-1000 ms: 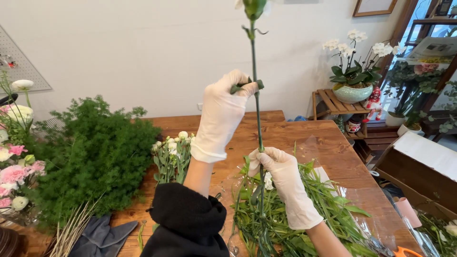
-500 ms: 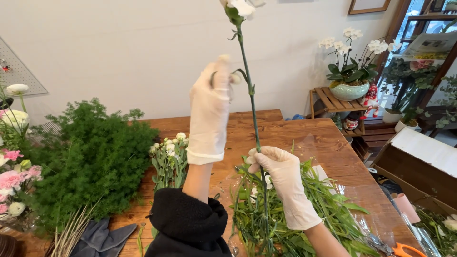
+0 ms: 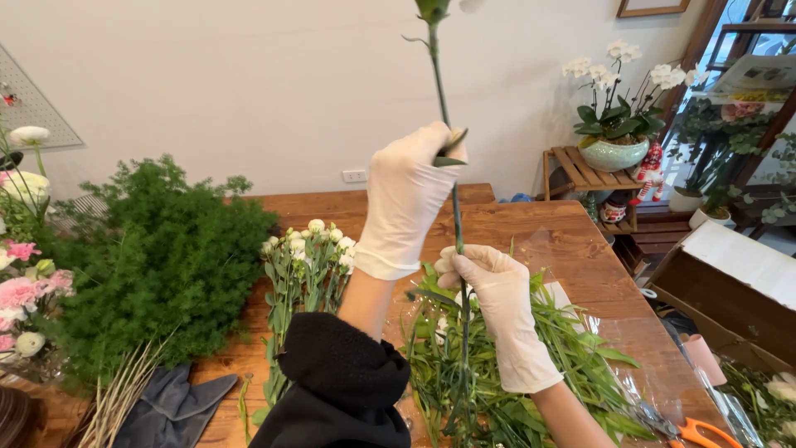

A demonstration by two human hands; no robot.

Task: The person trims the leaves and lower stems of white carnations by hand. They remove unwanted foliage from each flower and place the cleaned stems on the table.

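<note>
I hold a long green flower stem [image 3: 444,99] upright over a wooden table [image 3: 572,241]. Its bud reaches the top edge of the view. My left hand [image 3: 408,197], in a white glove, pinches a leaf on the stem high up. My right hand [image 3: 496,307], also gloved, grips the same stem lower down. Below my hands lies a heap of stripped green leaves and stems [image 3: 572,365] on clear wrap.
A bunch of small white flowers [image 3: 308,257] lies left of my arm, beside a large bush of feathery greenery [image 3: 157,257]. Pink and white blooms [image 3: 25,274] stand at far left. Orange-handled scissors [image 3: 701,433] lie at lower right. A potted white orchid [image 3: 622,124] sits on a stool.
My left hand has closed on a leaf of the stem after being open beside it. The stem has shifted slightly up and right.
</note>
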